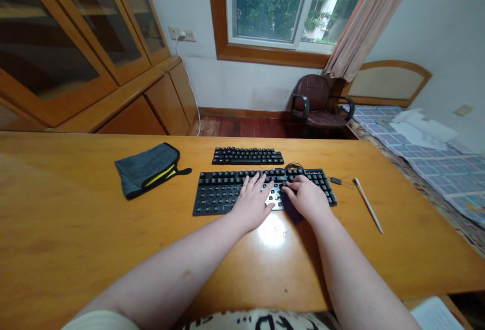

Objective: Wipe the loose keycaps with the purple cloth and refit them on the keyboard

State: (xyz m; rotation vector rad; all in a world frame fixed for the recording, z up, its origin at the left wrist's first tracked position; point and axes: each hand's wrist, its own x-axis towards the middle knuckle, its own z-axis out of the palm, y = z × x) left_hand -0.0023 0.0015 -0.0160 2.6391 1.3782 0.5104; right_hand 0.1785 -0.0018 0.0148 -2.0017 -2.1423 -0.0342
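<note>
A black full-size keyboard (215, 196) lies in front of me, its main block stripped of keycaps so the bare key posts show. Across its middle rests my left hand (253, 199), fingers spread and flat, holding nothing. My right hand (307, 196) is closed, with a dark purple cloth (292, 209) pinched under the fingers against the keyboard to the right of my left hand. Behind the keyboard, loose black keycaps (248, 156) stand in rows as they would on a keyboard. The keyboard cable (294, 167) is coiled at its back edge.
A folded grey towel (147, 169) with a yellow inside lies on the left of the wooden desk (94, 234). A small dark tool with thin wire loops (335, 180) and a white stick-shaped brush (368, 205) lie on the right. An office chair (314, 98) stands beyond the desk.
</note>
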